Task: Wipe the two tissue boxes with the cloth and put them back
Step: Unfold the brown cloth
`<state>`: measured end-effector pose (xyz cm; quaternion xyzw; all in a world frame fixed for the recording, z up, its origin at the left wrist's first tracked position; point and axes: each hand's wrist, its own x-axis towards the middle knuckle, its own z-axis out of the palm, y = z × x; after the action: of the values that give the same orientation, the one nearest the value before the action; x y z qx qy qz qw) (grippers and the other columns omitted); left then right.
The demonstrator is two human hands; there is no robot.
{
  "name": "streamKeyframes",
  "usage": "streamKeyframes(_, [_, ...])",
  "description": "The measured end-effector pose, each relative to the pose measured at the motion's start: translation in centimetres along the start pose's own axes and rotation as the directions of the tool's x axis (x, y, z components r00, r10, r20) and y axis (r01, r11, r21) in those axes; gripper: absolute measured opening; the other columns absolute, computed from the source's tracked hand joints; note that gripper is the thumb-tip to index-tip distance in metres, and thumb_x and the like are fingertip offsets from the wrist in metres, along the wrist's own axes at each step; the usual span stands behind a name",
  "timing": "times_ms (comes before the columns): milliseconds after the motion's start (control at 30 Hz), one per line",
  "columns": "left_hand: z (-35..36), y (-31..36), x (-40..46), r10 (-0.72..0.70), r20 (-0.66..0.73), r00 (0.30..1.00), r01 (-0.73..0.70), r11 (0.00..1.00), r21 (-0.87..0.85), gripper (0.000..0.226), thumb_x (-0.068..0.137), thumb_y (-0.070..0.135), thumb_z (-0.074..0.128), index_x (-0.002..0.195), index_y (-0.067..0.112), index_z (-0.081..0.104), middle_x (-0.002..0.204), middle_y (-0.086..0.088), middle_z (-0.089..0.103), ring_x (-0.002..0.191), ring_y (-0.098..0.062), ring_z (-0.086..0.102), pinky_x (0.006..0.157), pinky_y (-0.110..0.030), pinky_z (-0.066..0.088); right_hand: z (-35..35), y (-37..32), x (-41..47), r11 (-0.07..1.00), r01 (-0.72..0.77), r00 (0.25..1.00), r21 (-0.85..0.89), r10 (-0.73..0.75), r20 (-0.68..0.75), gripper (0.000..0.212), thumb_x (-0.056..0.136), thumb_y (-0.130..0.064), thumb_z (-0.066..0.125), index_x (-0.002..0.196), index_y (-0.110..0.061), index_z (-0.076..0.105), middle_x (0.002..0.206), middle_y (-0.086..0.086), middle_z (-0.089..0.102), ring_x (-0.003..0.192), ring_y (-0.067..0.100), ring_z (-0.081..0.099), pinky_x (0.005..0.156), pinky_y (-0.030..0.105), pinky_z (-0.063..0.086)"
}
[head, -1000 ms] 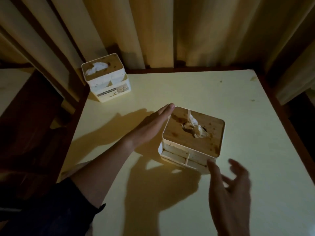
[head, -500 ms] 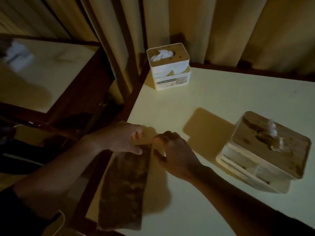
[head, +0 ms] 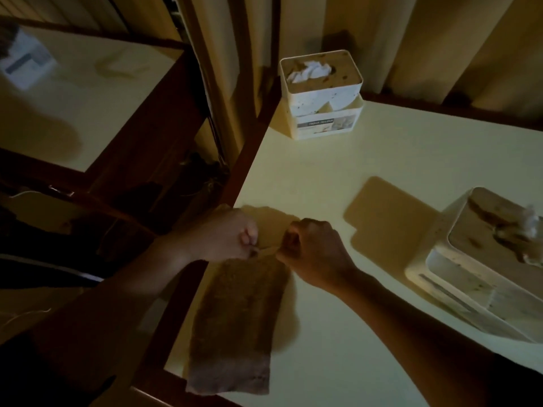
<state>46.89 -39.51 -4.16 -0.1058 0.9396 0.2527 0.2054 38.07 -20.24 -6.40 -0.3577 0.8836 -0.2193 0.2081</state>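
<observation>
1. left hand (head: 227, 235) & right hand (head: 313, 249) are both fisted, knuckles up, close together near the tabletop's (head: 338, 177) left edge; each pinches a top corner of the cloth (head: 238, 324).
2. cloth is brown, rough-looking terry, rectangular, hanging down toward the tabletop's near-left corner; can't tell if its lower end touches.
3. far tissue box (head: 321, 94) stands at the back-left corner: cream body, brown speckled lid, white tissue poking out.
4. near tissue box (head: 482, 268) sits by the right side, tilted in view, cut off by the frame; same wood-look lid.
5. dim light, box stains hard to read.
</observation>
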Motion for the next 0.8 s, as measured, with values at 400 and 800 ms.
streamKeyframes(400, [-4.8, 5.8, 6.1, 0.102, -0.280, 0.955, -0.208, 0.900, -0.383, 0.010, 0.099, 0.022, 0.067, 0.107, 0.027, 0.070, 0.100, 0.005, 0.076, 0.093, -0.008, 0.072, 0.089, -0.037, 0.057, -11.4, 3.2, 1.6, 0.984, -0.037, 0.908, 0.175, 0.107, -0.406, 0.019, 0.097, -0.014, 0.068, 0.106, -0.022, 0.083, 0.104, -0.005, 0.081, 0.092, 0.010, 0.073, 0.090, 0.010, 0.053])
streamKeyframes(800, [-6.7, 8.9, 4.3, 0.568, -0.439, 0.696, -0.487, 0.823, 0.293, 0.027, 0.085, -0.011, 0.059, 0.091, 0.014, 0.053, 0.089, -0.001, 0.056, 0.076, -0.003, 0.049, 0.057, -0.020, 0.042, -17.2, 2.9, -0.3, 0.914, 0.064, 0.732, 0.402, 0.231, -0.641, 0.015, 0.093, -0.022, 0.075, 0.101, -0.033, 0.082, 0.085, -0.023, 0.075, 0.083, -0.004, 0.074, 0.085, 0.022, 0.060])
